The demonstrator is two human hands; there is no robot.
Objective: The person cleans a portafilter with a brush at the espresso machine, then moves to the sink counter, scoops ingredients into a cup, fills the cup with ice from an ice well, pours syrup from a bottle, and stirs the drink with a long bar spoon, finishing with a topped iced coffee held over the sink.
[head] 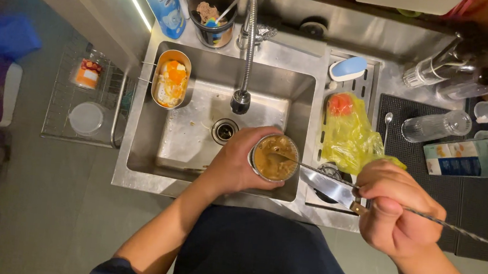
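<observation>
Right hand [395, 208], nearest to the camera, is closed on a long twisted spoon [335, 183] whose tip sits in the brown drink. Left hand [241, 160] is wrapped around the glass [276, 157], holding it over the edge of the sink [152, 164]. I think the drink could spill if the glass tilts, because it is nearly full, and a knife [328, 187] lies just under the spoon, so the hand may touch it. I count one glass with drink, two empty glasses lying on the mat [404, 111], one knife, one small spoon [387, 124].
</observation>
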